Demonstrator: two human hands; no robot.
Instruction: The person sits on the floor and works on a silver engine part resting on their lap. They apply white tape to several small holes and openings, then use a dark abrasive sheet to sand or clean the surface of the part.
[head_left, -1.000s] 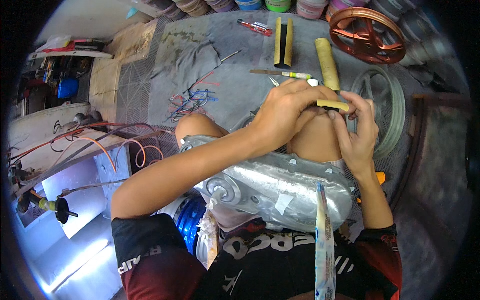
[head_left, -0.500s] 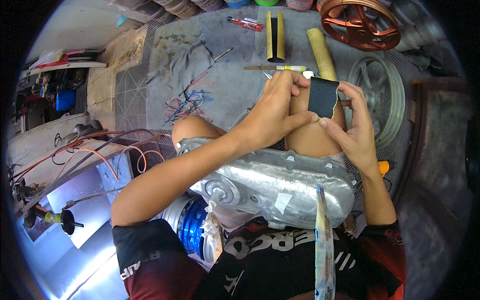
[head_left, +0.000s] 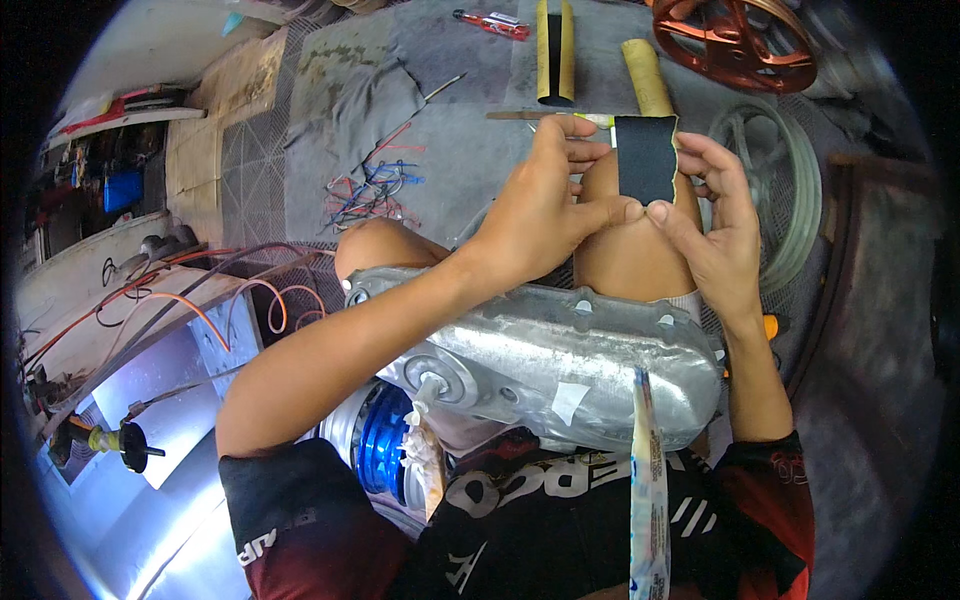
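A small rectangle of black sandpaper (head_left: 647,165) with a torn, pale right edge is held up over my knee. My left hand (head_left: 550,195) pinches its lower left corner between thumb and curled fingers. At the lower right corner my right hand (head_left: 718,215) grips it with the thumb, its fingers bent behind the torn edge. The two thumb tips nearly meet along the bottom. Across my lap lies a large silver metal engine cover (head_left: 540,350), with small pale tape patches on it, below both hands.
Beyond the hands lie sandpaper rolls (head_left: 645,78), a flat file (head_left: 515,115), a red bottle (head_left: 490,24), a grey cloth (head_left: 375,115) and tangled wires (head_left: 372,195). Wheels stand at right, one copper-coloured (head_left: 735,45), one silver (head_left: 805,215). A blue rim (head_left: 385,450) is beside me.
Both hands have raised the sandpaper slightly farther from me, and more of its black face shows. The head view has shifted a little. My grip at the lower corners stays.
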